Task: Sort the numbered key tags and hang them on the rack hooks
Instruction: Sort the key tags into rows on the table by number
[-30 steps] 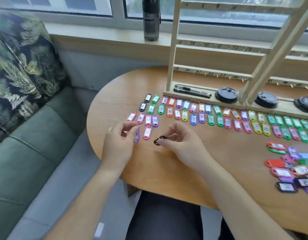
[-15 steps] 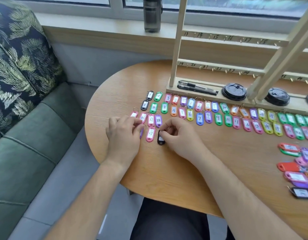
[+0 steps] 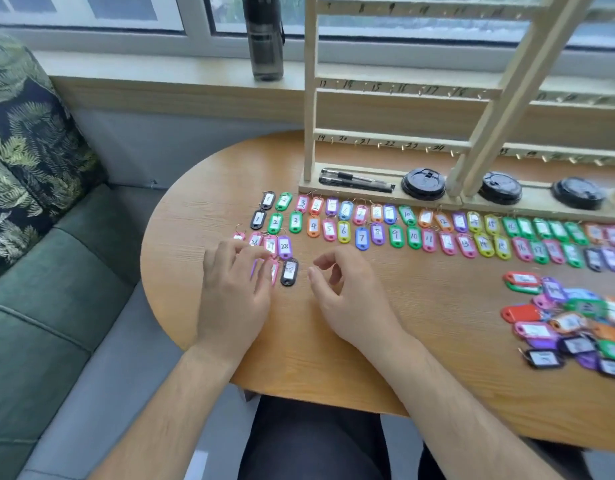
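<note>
I am spreading my left hand (image 3: 233,292) over sorted tags (image 3: 361,237), right hand (image 3: 347,292) curling empty; 3 o'clock pile (image 3: 576,323), bare rack (image 3: 309,98) waiting.

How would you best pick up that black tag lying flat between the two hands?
Pinch the black tag across its long edges, from above and on its right side. It lies flat on the table, with a pink tag close on its left and bare wood on its right.
</note>
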